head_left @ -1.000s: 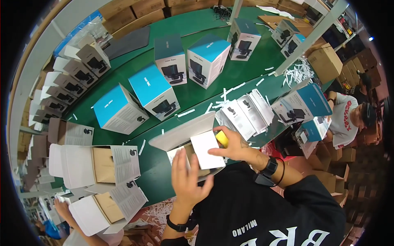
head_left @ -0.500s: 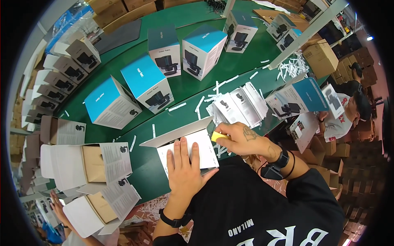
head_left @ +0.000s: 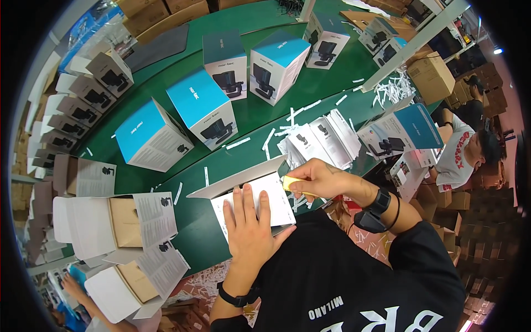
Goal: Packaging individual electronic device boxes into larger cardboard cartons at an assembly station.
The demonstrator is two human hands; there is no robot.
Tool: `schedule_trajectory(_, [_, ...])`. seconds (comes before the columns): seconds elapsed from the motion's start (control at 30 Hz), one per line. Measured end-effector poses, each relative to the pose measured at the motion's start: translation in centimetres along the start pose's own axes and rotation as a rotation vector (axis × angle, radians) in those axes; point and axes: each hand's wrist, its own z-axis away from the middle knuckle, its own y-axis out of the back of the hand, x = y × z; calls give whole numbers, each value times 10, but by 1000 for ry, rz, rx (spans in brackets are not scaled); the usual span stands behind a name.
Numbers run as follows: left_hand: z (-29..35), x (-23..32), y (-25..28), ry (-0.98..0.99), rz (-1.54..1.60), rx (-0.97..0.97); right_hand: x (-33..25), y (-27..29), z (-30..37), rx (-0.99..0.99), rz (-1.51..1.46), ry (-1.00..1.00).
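Observation:
My left hand (head_left: 248, 235) lies flat, fingers spread, on the white top of a small carton (head_left: 280, 206) in front of me. A white flap (head_left: 238, 178) stands up along the carton's far side. In my right hand (head_left: 327, 180) is a small yellow tool (head_left: 293, 183), gripped between thumb and curled fingers. Its front end is at the carton's right edge; whether it touches cannot be made out, and the fingers cover part of it. Just beyond that hand lies a pile of flat printed white packaging pieces (head_left: 319, 138).
Several blue-topped boxes (head_left: 200, 99) stand across the green table (head_left: 193, 221). Unfolded cartons (head_left: 124, 221) sit to the left, beside another person's hand (head_left: 71, 285). A printed box (head_left: 401, 135) stands at the right, near a co-worker (head_left: 462, 149). White paper strips (head_left: 394, 91) are scattered about.
My right hand has rolled and shifted slightly left, showing more of the yellow tool below the fingers. My left hand stays put. The blue-topped boxes have slid a little right. The co-worker's white box has lowered.

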Motion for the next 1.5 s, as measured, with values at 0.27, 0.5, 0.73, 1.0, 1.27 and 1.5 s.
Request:
schedule_trajectory(0.27, [7, 0, 0, 24, 1, 28, -18, -13, -4, 181, 699, 337])
schedule_trajectory(0.5, [10, -1, 4, 62, 45, 20, -19, -9, 39, -307, -67, 193])
schedule_trajectory(0.73, [11, 1, -4, -34, -19, 253, -16, 41, 65, -24, 940, 57])
schedule_trajectory(1.0, [12, 3, -17, -268, -16, 539, -98, -54, 11, 163, 974, 620])
schedule_trajectory(1.27, [15, 6, -19, -241, 52, 529, -95, -80, -46, 72, 769, 603])
schedule_trajectory(1.5, [13, 0, -10, -254, 81, 485, -85, -86, -57, 19, 614, 522])
